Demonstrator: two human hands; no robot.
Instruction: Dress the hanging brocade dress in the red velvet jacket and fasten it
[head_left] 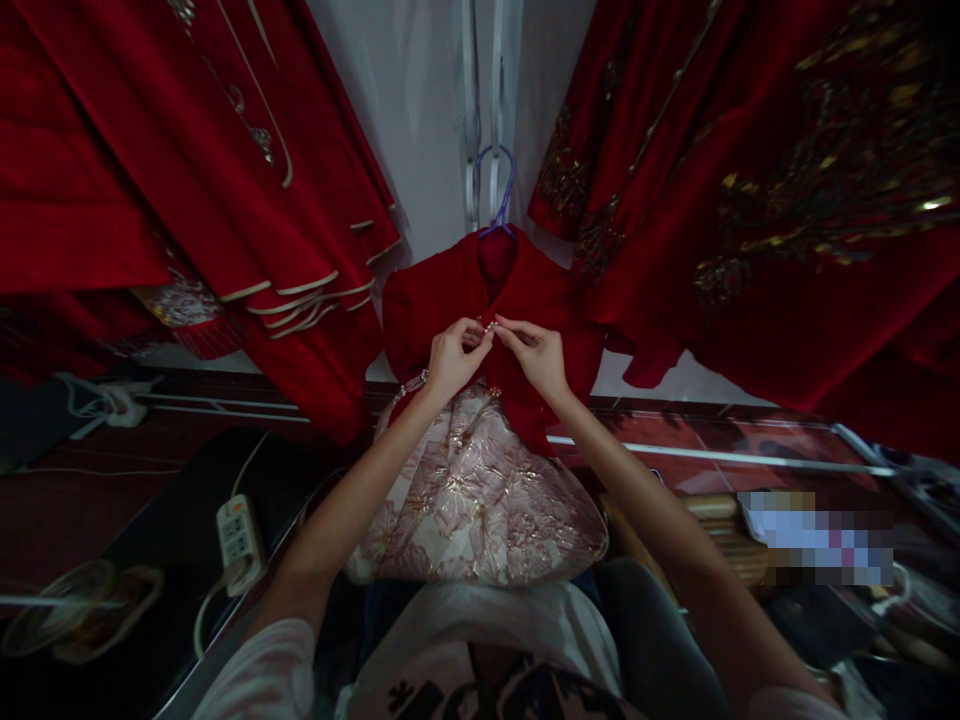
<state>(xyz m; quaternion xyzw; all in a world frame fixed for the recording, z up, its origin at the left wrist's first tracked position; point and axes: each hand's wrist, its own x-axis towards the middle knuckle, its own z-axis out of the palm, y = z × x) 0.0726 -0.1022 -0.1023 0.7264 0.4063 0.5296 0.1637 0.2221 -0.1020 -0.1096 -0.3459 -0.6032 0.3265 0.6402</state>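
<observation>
A small red jacket [420,310] hangs on a purple hanger [511,180] straight ahead of me. Below its front spreads a pale pink and gold brocade skirt [480,490]. My left hand [455,357] and my right hand [537,352] meet at the jacket's front, just under the collar. Each one pinches at a small beaded fastener [490,327] between thumb and finger. Whether the fastener's two sides are joined cannot be made out. Another gold fastener [493,393] shows lower on the front.
Red garments [300,220] with pale trim hang at left, and red garments with gold embroidery [810,200] at right. A white power strip [240,540] lies on a dark surface at lower left, near a clear plastic container [64,605]. A white metal rail [720,458] runs low at right.
</observation>
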